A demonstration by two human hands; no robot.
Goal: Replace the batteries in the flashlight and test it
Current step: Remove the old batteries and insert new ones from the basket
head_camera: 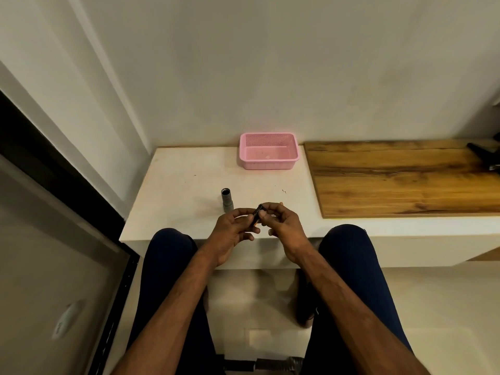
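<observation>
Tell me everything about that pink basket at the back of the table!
The pink basket looks like plastic. It is a rectangle with rounded corners and a rolled rim. Its inner walls are full of tiny holes, and the outside front has small ribs. It stands upright on the white table, at the far edge by the wall, just left of the wooden board. It looks nearly empty, with only a faint speck inside. Whether it touches the wall is unclear.
</observation>
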